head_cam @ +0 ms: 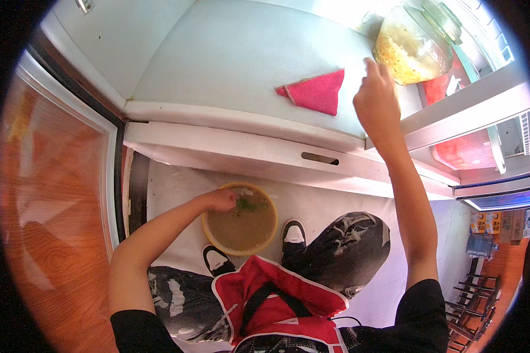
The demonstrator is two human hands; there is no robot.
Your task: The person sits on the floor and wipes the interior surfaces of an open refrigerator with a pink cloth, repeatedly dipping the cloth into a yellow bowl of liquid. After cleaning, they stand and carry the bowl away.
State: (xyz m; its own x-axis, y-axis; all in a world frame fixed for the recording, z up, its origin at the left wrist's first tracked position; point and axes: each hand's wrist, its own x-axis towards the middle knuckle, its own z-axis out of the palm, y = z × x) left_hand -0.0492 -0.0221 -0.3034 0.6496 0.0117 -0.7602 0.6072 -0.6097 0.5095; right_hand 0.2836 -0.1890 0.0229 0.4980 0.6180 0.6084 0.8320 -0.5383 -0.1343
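My left hand (pixel 223 200) reaches over the rim of a round yellow basin (pixel 206 238) on the floor. Murky brownish water (pixel 243 229) fills the basin, and something green (pixel 251 203) shows in it by my fingertips. Whether those fingers hold it is hidden. My right hand (pixel 376 95) is inside a white cabinet, close beside a clear jar (pixel 424 46) with yellowish food in it. Its fingers are partly curled and blurred; contact with the jar is unclear. To the left of that hand, a folded pink cloth (pixel 318 92) lies on the cabinet's pale floor (pixel 229 66).
A glass-paned door (pixel 62 176) stands swung out at the left. At the right, a white frame post (pixel 468 106) divides the cabinet, with a red-tinted container (pixel 466 150) behind it. A white panel with a slot handle (pixel 247 143) runs below. Dark chairs (pixel 472 300) stand farther right.
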